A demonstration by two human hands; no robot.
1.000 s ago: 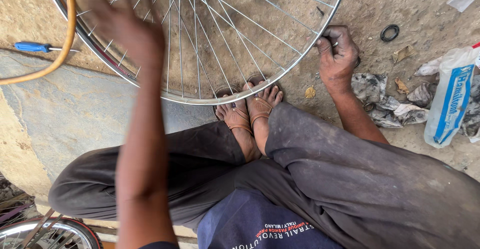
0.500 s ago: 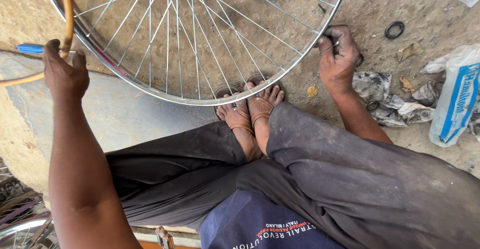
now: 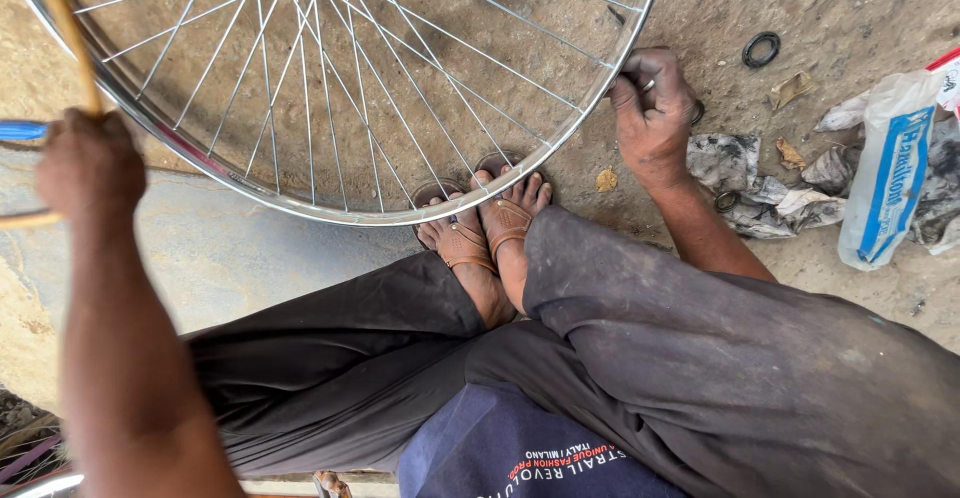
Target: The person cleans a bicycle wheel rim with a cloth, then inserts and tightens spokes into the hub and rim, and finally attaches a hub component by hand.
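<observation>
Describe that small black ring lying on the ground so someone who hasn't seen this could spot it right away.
Start at the big spoked bicycle wheel and follow its rim to the right hand. Just beyond that hand, up and to the right on the bare dirt, lies the small black ring. Unlike the crumpled rags and dry leaves nearby, it is a neat dark circle, open in the middle.
</observation>
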